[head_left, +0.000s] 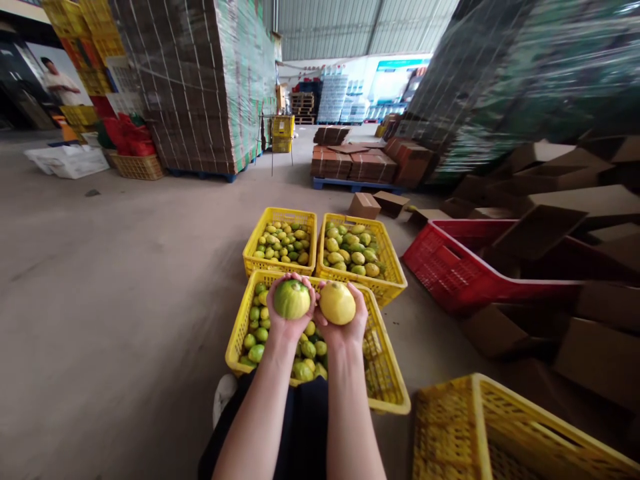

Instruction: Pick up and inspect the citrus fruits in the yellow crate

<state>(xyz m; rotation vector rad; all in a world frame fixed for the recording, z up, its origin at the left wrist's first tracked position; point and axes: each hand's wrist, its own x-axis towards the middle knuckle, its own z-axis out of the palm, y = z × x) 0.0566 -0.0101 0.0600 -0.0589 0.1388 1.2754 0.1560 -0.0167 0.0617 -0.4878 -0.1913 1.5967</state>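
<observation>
My left hand [285, 325] is closed, palm up, around a green-and-yellow lemon [292, 299]. Beside it, my right hand [349, 331] cups a yellow lemon [338, 303] in the same way. Both hands are held over the near yellow crate [395, 393], whose green and yellow lemons [257, 353] are partly hidden by my forearms. Just beyond stand two more yellow crates: the left one [249, 252] holds small lemons [283, 241], the right one [397, 283] larger lemons [356, 247].
A yellow crate [477, 427] stands at the lower right. Behind it are a red crate [440, 267] and heaped cardboard boxes [600, 353]. Flattened cartons [353, 167] lie on a blue pallet [360, 185] ahead. Tall wrapped stacks [185, 87] rise farther back; a person [60, 83] is at far left.
</observation>
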